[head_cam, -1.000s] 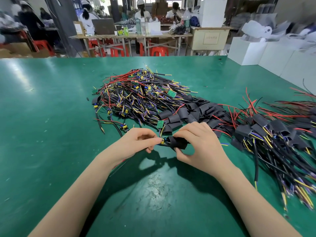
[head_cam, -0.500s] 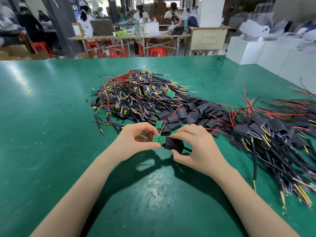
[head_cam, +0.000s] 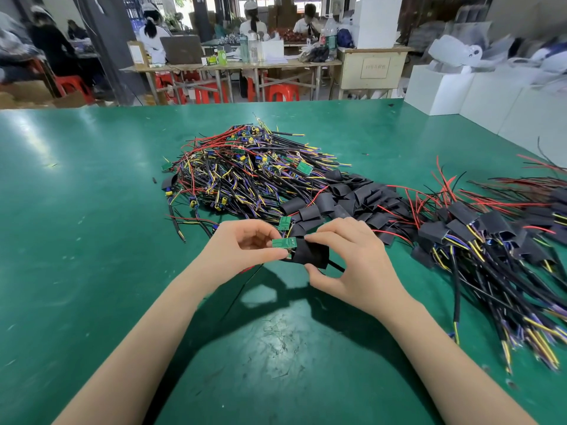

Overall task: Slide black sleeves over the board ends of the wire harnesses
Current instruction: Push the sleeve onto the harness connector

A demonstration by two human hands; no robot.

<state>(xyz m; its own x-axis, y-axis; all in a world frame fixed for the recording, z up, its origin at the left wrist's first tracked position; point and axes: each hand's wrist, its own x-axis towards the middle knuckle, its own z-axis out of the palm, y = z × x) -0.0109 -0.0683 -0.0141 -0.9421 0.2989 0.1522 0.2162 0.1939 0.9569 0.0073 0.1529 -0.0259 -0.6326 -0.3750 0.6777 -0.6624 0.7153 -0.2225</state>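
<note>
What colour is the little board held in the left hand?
Green, with faint pale markings. The board shows best in the head view, beside the black sleeve.

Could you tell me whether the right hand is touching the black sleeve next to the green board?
Touching. The head view shows the right hand pinching the black sleeve, fingers on its top edge and thumb at its lower edge.

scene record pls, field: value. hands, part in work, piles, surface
left hand: pinches green board
right hand: holds black sleeve, fingers above, thumb below
board state: mostly exposed, one end at the sleeve mouth
unsleeved harness pile: centre, behind the hands
sleeved harness pile: right
loose sleeves: between the piles
surface: green table
</note>
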